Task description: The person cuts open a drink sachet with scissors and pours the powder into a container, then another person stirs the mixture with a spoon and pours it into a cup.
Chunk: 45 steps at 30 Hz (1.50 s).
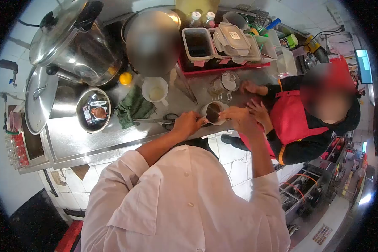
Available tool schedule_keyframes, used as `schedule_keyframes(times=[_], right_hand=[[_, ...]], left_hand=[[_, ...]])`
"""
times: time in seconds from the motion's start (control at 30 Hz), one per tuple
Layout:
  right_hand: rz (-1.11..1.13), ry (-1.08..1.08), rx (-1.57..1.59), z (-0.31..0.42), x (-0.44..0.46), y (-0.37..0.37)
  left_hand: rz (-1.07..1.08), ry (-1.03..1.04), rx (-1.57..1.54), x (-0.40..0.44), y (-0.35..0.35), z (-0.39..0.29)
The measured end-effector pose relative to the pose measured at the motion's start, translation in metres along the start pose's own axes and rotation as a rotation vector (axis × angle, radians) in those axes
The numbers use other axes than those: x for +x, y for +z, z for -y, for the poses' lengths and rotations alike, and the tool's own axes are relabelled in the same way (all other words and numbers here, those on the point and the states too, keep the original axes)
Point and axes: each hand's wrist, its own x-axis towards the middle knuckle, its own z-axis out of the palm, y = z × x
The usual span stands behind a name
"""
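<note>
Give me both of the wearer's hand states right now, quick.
Left hand: closed, apparently holding the white cup.
Right hand: fingers bent at the cup's rim; whether its grip holds anything can't be told.

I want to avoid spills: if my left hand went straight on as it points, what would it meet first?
Most likely the cup: your left hand looks at or very near it already, though depth is unclear.
</note>
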Motion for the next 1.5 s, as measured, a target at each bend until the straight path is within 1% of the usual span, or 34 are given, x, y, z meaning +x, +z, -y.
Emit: schedule_keyframes(times=[0.03,0.1,0.13,0.2,0.23,0.3,0.33,0.4,0.43,0.5,0.53,0.6,0.67,0.73,0.77,0.83,0.97,1.07,1.13,1.17,1.2,1.27,1.3,1.33,1.4,1.47,1.5], right_hand=[[0.003,-0.004,-0.001,0.001,-0.001,-0.004],[0.057,0.067,-0.129,0.005,-0.003,-0.010],[0.058,0.064,-0.134,0.004,-0.006,-0.009],[-0.015,0.007,-0.221,0.001,-0.020,-0.001],[-0.006,0.005,-0.223,0.004,-0.026,0.002],[-0.109,0.085,-0.216,0.012,-0.038,0.011],[-0.105,0.084,-0.215,0.017,-0.042,0.016],[-0.240,0.200,-0.184,0.028,-0.049,0.030],[-0.244,0.205,-0.184,0.036,-0.053,0.037],[-0.337,0.349,-0.165,0.046,-0.054,0.050],[-0.348,0.352,-0.165,0.049,-0.050,0.052],[-0.451,0.398,-0.056,0.056,-0.042,0.056],[-0.492,0.372,-0.028,0.056,-0.025,0.049],[-0.439,0.262,-0.012,0.042,-0.017,0.041],[-0.458,0.275,-0.010,0.034,-0.013,0.033],[-0.256,0.097,-0.119,0.019,-0.013,0.015],[-0.219,0.081,-0.196,0.012,-0.033,0.017],[-0.306,0.393,-0.179,0.042,-0.044,0.041],[-0.421,0.420,-0.085,0.051,-0.039,0.056],[-0.460,0.520,0.024,0.051,-0.037,0.064],[-0.464,0.518,0.018,0.049,-0.033,0.070],[-0.655,0.509,0.067,0.045,-0.021,0.078],[-0.686,0.512,-0.029,0.037,-0.021,0.082],[-0.725,0.488,-0.037,0.034,-0.020,0.081],[-0.706,0.506,-0.142,0.032,-0.024,0.075],[-0.700,0.516,-0.066,0.039,-0.025,0.070],[-0.638,0.579,-0.043,0.043,-0.025,0.069]], left_hand=[[-0.004,0.000,-0.002,-0.002,-0.001,-0.002],[-0.025,-0.016,0.031,-0.006,-0.004,-0.007],[-0.029,-0.013,0.028,-0.004,-0.005,-0.005],[-0.003,-0.007,-0.015,-0.002,-0.001,0.000],[-0.005,-0.009,-0.025,-0.002,-0.001,0.001],[-0.001,-0.008,-0.033,-0.003,-0.001,0.002],[-0.002,-0.010,-0.037,-0.003,-0.003,0.000],[-0.014,-0.029,0.003,-0.005,-0.005,-0.003],[-0.009,-0.027,0.007,-0.005,-0.001,0.000],[-0.046,0.023,-0.008,0.001,0.005,0.008],[-0.043,0.029,0.001,0.000,0.004,0.005],[-0.031,0.040,-0.022,0.000,0.000,0.001],[-0.013,0.033,-0.017,0.000,-0.002,-0.002],[0.014,0.028,-0.005,0.001,-0.001,-0.003],[0.000,0.008,0.014,0.003,0.001,-0.002],[-0.006,0.000,0.047,0.004,0.000,-0.002],[0.001,0.007,0.022,0.004,0.001,-0.004],[-0.017,0.011,0.012,0.006,0.005,0.001],[-0.031,0.016,-0.005,0.006,0.006,0.001],[-0.021,-0.003,0.012,0.004,0.004,-0.001],[-0.010,-0.017,0.032,0.003,0.002,-0.004],[-0.013,-0.006,0.050,0.002,0.000,-0.002],[-0.010,0.005,0.061,0.004,0.002,-0.003],[-0.017,0.026,0.043,0.004,0.005,0.000],[0.004,0.084,0.017,0.006,0.009,0.002],[-0.033,0.048,0.048,0.003,0.005,-0.004],[-0.026,0.060,0.053,0.002,0.004,-0.008]])
